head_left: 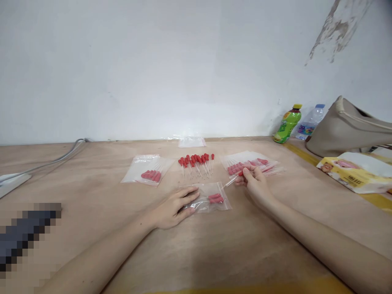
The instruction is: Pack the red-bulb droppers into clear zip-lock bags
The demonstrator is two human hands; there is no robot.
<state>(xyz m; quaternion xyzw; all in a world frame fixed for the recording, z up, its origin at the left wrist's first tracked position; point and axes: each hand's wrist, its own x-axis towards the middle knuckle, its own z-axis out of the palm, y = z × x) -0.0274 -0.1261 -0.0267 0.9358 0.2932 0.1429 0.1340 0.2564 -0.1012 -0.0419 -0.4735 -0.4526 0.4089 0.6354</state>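
Note:
My left hand (176, 206) lies flat with fingers spread on a clear zip bag (202, 205), pressing it to the table. Inside that bag are a few droppers with red bulbs (216, 198). My right hand (254, 181) pinches a glass dropper (233, 179) by its red bulb, its tip at the bag's right end; whether it is inside the opening I cannot tell. Behind the bag lies a pile of loose red-bulbed droppers (197, 160). Filled bags (245, 157) are stacked beyond my right hand, and another filled bag (150, 169) lies at the left.
A flat clear bag (192, 142) lies near the wall. At the right stand a green drink bottle (288, 124), a water bottle (310, 122), a beige handbag (346, 126) and a yellow tissue pack (352, 172). A grey cable (58, 158) runs along the left; a dark pixelated object (26, 230) sits nearer.

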